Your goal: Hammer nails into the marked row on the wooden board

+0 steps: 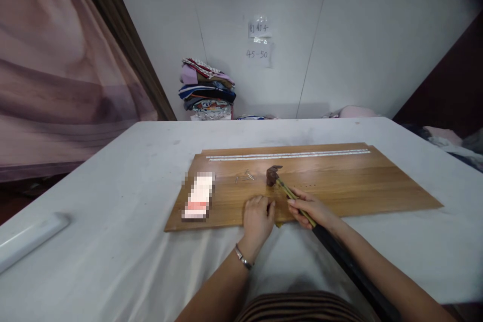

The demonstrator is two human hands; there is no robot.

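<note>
My right hand (307, 209) is closed around the handle of a claw hammer (287, 190), gripping its yellowish shaft partway up. The hammer's rusty brown head is over the wooden board (358, 181), and its black grip runs back beneath my right forearm. My left hand (258, 217) rests at the board's front edge, fingers curled down; its palm side is hidden. Several loose nails (245, 177) lie on the board, left of the hammer head. A short row of small dark dots (310, 185) marks the wood right of the head; whether they are nail heads or holes is unclear.
Two white marked strips (287, 155) run along the board's far side. A pixelated flat object (198, 196) lies at its left end. The board is on a white-covered table (113, 186). A white rounded object (33, 239) is at left; folded clothes (207, 88) are stacked by the wall.
</note>
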